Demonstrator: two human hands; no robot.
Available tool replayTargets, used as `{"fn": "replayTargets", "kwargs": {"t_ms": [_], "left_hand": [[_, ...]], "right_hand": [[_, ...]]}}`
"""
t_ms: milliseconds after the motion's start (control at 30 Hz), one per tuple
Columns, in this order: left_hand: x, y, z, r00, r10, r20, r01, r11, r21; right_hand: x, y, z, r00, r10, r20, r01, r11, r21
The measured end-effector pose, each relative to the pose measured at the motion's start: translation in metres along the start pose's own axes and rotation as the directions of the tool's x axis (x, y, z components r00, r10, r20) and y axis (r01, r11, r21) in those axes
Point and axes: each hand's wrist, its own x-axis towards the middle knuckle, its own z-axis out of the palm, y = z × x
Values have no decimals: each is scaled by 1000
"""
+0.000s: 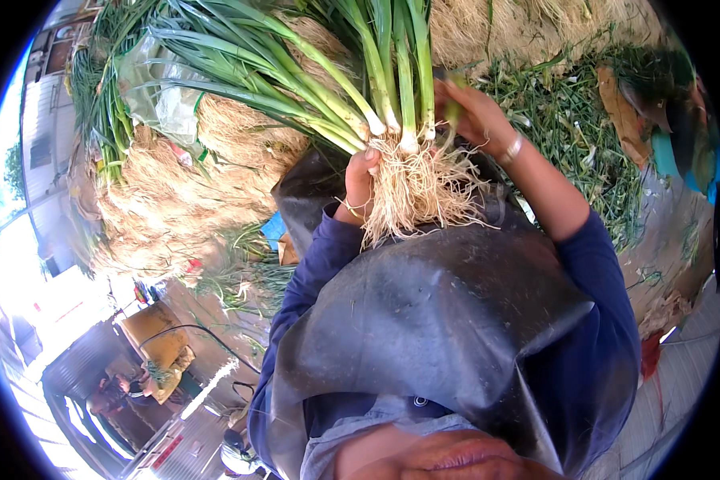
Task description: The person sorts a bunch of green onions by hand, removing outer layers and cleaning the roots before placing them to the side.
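**Q:** What is the state of the grip?
**A:** The left hand point(360, 184) clasps the bunch of green onions point(388, 112) at its lower left edge, thumb against the stalk bases. The right hand point(478, 120) stands at the bunch's right side, fingers curled and blurred; whether they grasp a leaf, I cannot tell.

**Q:** Which step is in hand?
**A:** In my judgement, tidying the bunch stalk by stalk. The next move calls for a firm left grasp and a light right-hand pinch, to avoid tearing leaves.

**Q:** Where does the bunch lie relative to the grip?
**A:** Its leaves fan out beyond the left hand, away from the wearer. Its roots point(424, 188) spread just right of that hand.

**Q:** What surrounds it?
**A:** Nearer the wearer than the bunch: a dark apron point(424, 320). Left of it: a pale fibrous heap point(152, 208). Right of it: scattered green trimmings point(584, 144).
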Motion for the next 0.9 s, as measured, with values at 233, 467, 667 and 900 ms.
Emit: {"fn": "replayTargets", "kwargs": {"t_ms": [233, 467, 667, 900], "left_hand": [[-4, -2, -17, 998, 61, 28, -61, 998, 11], [-10, -2, -24, 991, -73, -110, 91, 980, 179], [-52, 15, 46, 958, 222, -182, -230, 973, -23], [-230, 101, -25, 723, 687, -74, -691, 721, -56]], "right_hand": [[8, -2, 25, 990, 91, -111, -70, 981, 178], [-106, 6, -28, 997, 75, 25, -77, 989, 125], [-141, 10, -157, 911, 298, -285, -341, 933, -113], [-162, 104, -394, 937, 162, -308, -290, -124, -949]]}}
